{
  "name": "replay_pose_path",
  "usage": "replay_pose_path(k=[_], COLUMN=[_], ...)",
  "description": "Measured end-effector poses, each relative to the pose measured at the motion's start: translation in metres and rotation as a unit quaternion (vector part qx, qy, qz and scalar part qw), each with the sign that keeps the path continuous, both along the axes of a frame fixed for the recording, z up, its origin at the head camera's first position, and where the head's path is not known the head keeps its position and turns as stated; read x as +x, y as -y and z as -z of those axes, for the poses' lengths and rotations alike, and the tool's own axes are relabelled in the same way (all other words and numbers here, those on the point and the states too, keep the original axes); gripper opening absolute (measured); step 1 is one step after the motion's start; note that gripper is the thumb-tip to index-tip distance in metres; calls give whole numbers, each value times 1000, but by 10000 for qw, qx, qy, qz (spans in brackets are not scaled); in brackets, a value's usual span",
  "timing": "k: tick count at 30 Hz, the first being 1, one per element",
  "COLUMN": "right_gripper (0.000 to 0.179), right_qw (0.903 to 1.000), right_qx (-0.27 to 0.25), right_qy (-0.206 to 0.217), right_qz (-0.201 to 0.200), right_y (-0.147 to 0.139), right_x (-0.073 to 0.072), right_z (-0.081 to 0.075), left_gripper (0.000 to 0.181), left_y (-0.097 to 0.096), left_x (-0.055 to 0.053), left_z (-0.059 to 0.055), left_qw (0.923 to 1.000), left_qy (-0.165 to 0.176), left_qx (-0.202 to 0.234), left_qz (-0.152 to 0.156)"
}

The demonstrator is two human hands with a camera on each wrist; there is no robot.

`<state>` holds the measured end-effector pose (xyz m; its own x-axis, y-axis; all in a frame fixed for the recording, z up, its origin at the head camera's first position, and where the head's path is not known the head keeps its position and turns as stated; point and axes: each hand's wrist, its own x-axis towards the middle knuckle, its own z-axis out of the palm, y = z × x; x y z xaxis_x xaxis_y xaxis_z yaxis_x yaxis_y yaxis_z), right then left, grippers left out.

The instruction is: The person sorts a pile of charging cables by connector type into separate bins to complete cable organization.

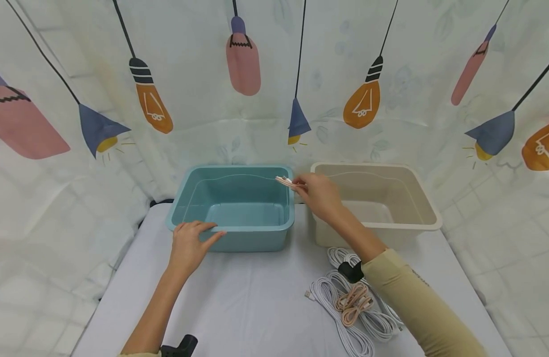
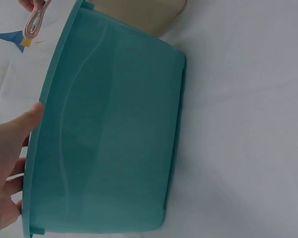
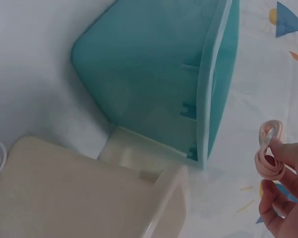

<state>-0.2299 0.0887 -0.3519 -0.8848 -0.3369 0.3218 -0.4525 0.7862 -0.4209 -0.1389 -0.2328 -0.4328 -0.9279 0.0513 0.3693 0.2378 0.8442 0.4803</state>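
Note:
My right hand [image 1: 320,194] pinches a small coiled pale-pink cable [image 3: 271,153] above the right end of the teal plastic bin [image 1: 239,242], close to the beige bin [image 1: 377,233]. My left hand [image 1: 190,245] holds the teal bin's near rim toward its left side. In the left wrist view its thumb lies at the outer edge, with the other fingers partly hidden behind the rim. Under my right forearm lie several coiled white cables [image 1: 330,300], and a second pink cable [image 1: 354,303] rests on top of them.
Both bins stand side by side at the back of the table, which has a white cloth [image 1: 252,307]. Behind them hangs a curtain [image 1: 194,124] printed with lamps and bulbs. Black straps [image 1: 181,345] are on both wrists.

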Motion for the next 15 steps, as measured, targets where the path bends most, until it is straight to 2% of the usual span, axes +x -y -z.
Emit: replay_pose_path(k=[8, 15], right_gripper=[16, 19], right_qw=[9998, 9982], right_qx=[-61, -235], right_qy=[176, 519], right_qz=[-75, -196], right_y=[18, 32], right_x=[-13, -24], right_z=[-2, -4], left_gripper=[40, 39], left_y=[0, 0], left_x=[-1, 0], left_z=[-1, -2], left_qw=[10000, 10000], left_qy=[40, 96], left_qx=[10, 11], left_qz=[24, 18])
